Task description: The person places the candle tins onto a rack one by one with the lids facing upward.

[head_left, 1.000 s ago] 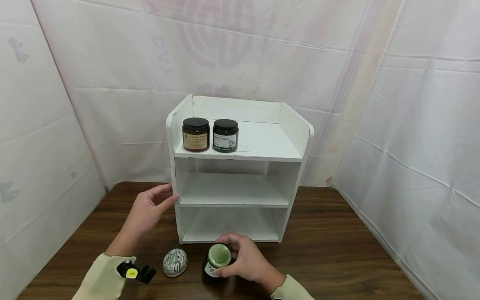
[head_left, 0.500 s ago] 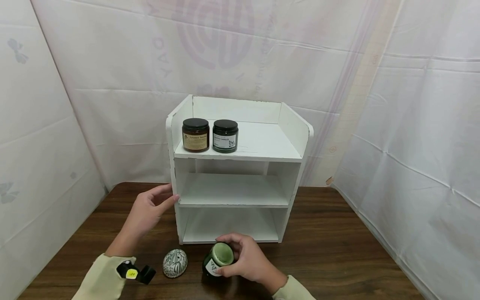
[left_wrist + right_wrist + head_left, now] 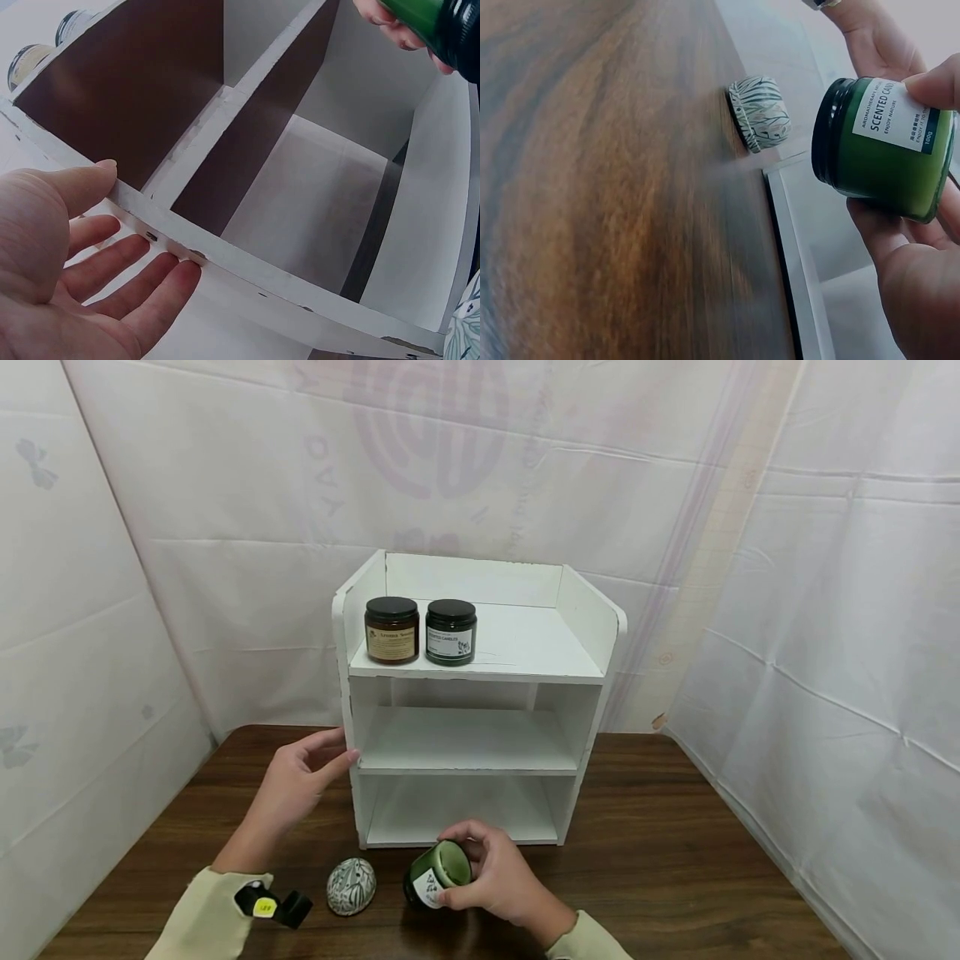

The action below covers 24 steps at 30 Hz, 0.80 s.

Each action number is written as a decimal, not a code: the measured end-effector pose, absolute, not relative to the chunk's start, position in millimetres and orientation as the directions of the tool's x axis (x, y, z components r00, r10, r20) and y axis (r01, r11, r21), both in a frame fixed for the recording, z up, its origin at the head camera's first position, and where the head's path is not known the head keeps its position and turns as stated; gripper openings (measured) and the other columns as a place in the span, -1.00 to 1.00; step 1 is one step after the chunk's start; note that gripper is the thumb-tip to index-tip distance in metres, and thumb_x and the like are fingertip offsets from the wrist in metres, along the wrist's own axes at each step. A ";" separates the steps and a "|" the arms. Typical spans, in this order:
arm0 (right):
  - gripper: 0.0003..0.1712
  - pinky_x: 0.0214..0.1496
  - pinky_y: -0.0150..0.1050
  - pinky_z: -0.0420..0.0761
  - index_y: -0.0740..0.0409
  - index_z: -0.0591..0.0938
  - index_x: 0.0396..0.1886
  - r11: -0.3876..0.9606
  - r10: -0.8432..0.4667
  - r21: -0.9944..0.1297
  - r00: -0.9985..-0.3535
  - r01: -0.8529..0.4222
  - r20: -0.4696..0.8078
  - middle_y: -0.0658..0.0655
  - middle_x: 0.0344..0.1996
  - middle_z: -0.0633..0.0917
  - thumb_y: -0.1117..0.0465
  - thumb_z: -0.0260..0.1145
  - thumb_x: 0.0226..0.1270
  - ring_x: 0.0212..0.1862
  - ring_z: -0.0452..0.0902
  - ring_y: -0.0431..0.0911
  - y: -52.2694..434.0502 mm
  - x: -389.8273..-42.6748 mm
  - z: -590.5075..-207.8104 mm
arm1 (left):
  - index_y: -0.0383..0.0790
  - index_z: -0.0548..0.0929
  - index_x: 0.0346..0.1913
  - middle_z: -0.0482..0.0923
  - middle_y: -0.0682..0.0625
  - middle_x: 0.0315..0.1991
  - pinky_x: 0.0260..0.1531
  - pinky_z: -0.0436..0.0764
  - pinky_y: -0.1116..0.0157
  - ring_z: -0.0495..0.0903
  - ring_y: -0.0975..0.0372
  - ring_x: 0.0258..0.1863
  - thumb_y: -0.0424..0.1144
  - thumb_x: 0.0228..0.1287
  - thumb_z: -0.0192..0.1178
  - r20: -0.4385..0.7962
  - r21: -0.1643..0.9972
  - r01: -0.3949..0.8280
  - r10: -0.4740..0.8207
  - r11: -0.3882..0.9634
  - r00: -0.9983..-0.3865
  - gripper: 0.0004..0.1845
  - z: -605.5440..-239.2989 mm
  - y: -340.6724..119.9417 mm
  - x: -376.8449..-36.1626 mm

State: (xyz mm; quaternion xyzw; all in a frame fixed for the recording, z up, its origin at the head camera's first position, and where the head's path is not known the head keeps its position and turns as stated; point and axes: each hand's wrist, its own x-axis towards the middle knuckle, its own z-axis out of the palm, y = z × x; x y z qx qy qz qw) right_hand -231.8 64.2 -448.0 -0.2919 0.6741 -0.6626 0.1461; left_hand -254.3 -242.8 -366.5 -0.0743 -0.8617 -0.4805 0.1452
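My right hand [image 3: 498, 881] grips a green glass candle jar [image 3: 433, 870] with a white label, holding it tilted low over the table. In the right wrist view the black lid of the candle jar [image 3: 889, 169] points left, and "SCENTED" reads on its label. My left hand [image 3: 296, 781] is at the left side of a white wooden shelf unit [image 3: 465, 739]. Its thumb lies at the front edge of the side panel, while the relaxed fingers touch the outer face in the left wrist view. Between the hands a leaf-patterned round tin [image 3: 351, 887] sits on the table.
On the shelf unit's top stand an amber candle jar [image 3: 392, 631] and a dark green candle jar [image 3: 451, 632], both black-lidded. The dark wooden table [image 3: 660, 843] carries the unit. White cloth [image 3: 247, 593] hangs behind and at both sides.
The right hand has turned the candle jar from base-up towards its side, and more of the label shows. The left hand stays at the shelf unit.
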 end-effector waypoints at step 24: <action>-0.39 -0.10 -0.32 0.71 0.37 0.62 0.11 -0.063 -0.551 -0.987 -0.820 -0.146 0.156 0.08 -0.09 0.77 0.42 0.57 -0.03 -0.14 0.72 -0.15 66.4 -227.0 -441.2 | -0.19 0.53 0.41 0.61 -0.19 0.29 -0.08 0.58 0.38 0.56 0.03 0.21 0.11 0.44 0.26 0.326 0.790 0.261 -0.020 0.555 -0.945 -0.37 -364.7 -242.2 -252.1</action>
